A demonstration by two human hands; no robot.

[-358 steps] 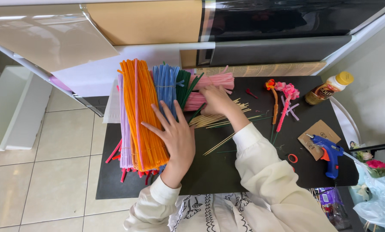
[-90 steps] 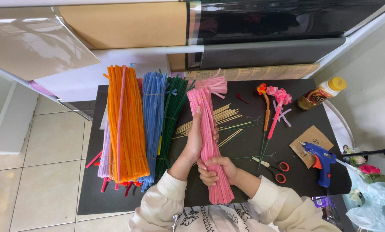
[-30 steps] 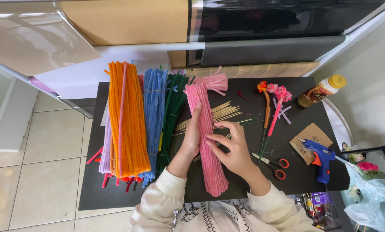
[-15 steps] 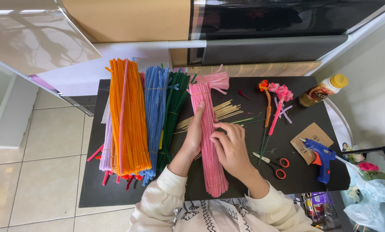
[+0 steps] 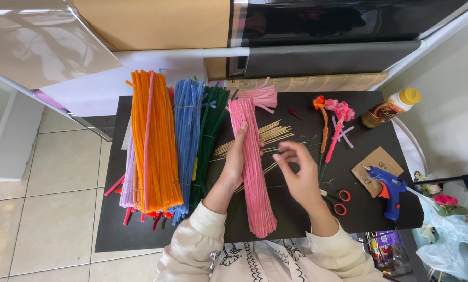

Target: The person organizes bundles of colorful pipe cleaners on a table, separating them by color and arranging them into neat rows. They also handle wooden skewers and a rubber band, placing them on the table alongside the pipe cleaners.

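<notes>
A long bundle of pink pipe cleaners [image 5: 255, 177] lies lengthwise on the black table [image 5: 119, 230]. My left hand [image 5: 235, 163] lies along the bundle's left side and holds it, fingers stretched up the bundle. My right hand [image 5: 298, 175] hovers just right of the bundle with fingers loosely curled and apart, and I see nothing in them. Thin wooden sticks [image 5: 276, 133] are fanned out under and behind the bundle.
Orange [image 5: 153, 141], blue [image 5: 187, 130] and green [image 5: 209, 130] pipe cleaner bundles lie to the left. To the right are finished pink and orange flowers [image 5: 334, 117], red-handled scissors [image 5: 339, 202], a blue glue gun [image 5: 388, 188] on cardboard and a yellow-capped bottle [image 5: 392, 107].
My right hand has lifted off the pink bundle and moved a little to the right. My left hand stays on the bundle, which has not shifted.
</notes>
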